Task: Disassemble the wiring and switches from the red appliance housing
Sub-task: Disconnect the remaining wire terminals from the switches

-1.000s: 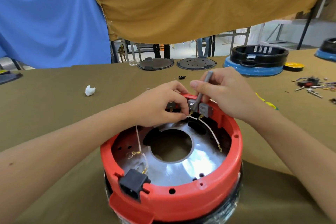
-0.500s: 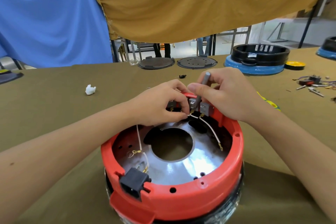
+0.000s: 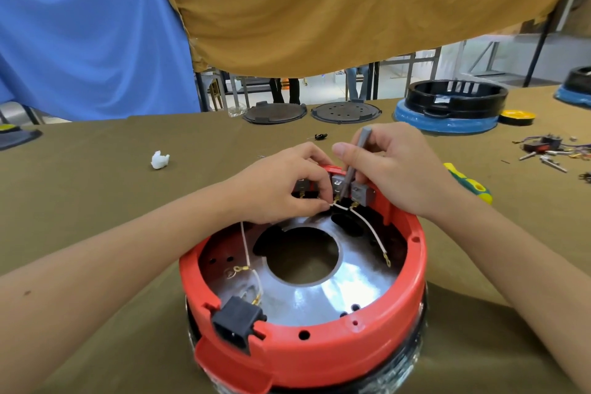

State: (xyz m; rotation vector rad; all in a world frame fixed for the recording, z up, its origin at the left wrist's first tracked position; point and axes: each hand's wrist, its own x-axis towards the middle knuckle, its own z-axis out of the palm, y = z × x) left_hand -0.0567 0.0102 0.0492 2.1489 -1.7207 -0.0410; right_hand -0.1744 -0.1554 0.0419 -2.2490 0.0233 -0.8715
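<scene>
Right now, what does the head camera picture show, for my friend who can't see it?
Two hands work at the far rim of a red appliance housing: the right hand holds a grey tool on grey switches, while the left hand pinches a white wire.

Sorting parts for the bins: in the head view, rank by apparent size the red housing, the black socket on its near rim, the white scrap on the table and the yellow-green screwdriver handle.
1. red housing
2. black socket
3. screwdriver handle, partly hidden by the right wrist and farther off, so unsure against the socket
4. white scrap
</scene>
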